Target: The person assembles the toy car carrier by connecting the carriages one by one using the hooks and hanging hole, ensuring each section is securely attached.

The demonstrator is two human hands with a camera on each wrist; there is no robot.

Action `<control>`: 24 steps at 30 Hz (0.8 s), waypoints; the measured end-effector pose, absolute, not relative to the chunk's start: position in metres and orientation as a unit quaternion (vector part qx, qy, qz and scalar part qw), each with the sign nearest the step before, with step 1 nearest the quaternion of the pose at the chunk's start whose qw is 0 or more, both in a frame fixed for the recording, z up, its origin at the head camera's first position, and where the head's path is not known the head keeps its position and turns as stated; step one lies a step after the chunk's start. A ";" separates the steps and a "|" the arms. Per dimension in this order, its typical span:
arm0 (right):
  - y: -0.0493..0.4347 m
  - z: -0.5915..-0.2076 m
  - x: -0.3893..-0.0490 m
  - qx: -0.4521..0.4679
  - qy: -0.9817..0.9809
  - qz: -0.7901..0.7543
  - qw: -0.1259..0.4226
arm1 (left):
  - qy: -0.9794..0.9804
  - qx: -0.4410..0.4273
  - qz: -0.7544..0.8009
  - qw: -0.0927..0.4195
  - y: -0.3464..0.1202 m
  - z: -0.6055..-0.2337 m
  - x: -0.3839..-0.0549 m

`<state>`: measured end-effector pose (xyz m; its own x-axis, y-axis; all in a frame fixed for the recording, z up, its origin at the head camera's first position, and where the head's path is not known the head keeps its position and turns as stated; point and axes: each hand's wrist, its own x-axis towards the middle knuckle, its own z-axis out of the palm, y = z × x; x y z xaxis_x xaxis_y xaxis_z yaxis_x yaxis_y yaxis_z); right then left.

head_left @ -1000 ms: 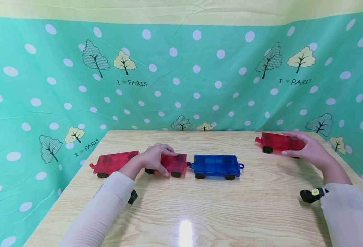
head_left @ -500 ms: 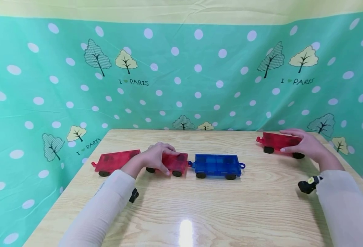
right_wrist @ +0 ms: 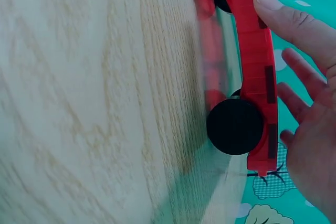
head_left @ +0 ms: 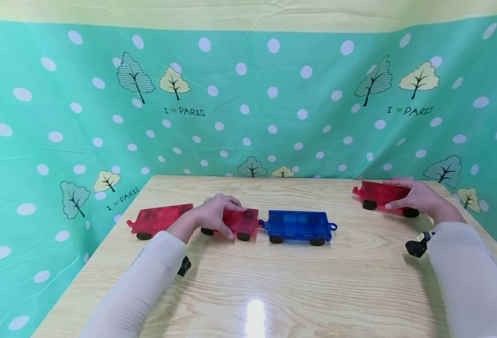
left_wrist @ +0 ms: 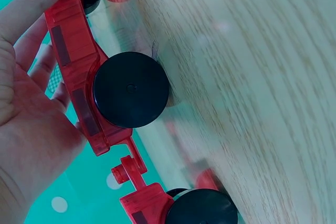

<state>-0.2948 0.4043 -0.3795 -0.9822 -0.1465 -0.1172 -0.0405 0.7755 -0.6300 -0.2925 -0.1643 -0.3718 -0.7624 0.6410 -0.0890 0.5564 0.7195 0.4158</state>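
My left hand [head_left: 210,215] holds the middle red toy train car [head_left: 247,218], thumb on its near long side. In the left wrist view, a red hook [left_wrist: 128,169] joins that car to another red car [left_wrist: 143,205], the left one [head_left: 159,220] in the head view. A blue car [head_left: 299,223] is linked at the middle car's right end, its ring pointing right. At the far right of the table, my right hand [head_left: 421,197] grips a separate red car [head_left: 383,193], thumb on its near side. Its black wheels [right_wrist: 235,126] are close to the tabletop; exact contact is unclear.
Everything stands on a light wooden table [head_left: 299,291]. Behind it and along its sides hangs a green curtain [head_left: 231,94] with white dots and printed trees. Black wrist devices [head_left: 417,246] sit below both hands.
The right hand and forearm have shifted slightly left, uncovering the right car's near wheel. The left hand and the joined cars stay put; the whole view drifts slightly.
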 end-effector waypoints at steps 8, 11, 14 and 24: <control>0.407 -0.384 -0.300 -0.057 0.940 -0.327 0.083 | 0.921 0.325 0.180 0.116 -0.164 -0.372 -0.293; 0.407 -0.385 -0.300 -0.053 0.938 -0.332 0.081 | 0.922 0.324 0.180 0.114 -0.164 -0.372 -0.293; 0.408 -0.386 -0.299 -0.050 0.940 -0.329 0.077 | 0.922 0.323 0.181 0.112 -0.164 -0.373 -0.293; 0.407 -0.388 -0.295 -0.045 0.945 -0.318 0.064 | 0.922 0.323 0.183 0.113 -0.165 -0.375 -0.295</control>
<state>-0.2953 0.4067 -0.3885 -0.9877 -0.1258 -0.0929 -0.0439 0.7934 -0.6071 -0.2952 -0.1653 -0.3754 -0.7660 0.6364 -0.0908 0.5533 0.7246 0.4108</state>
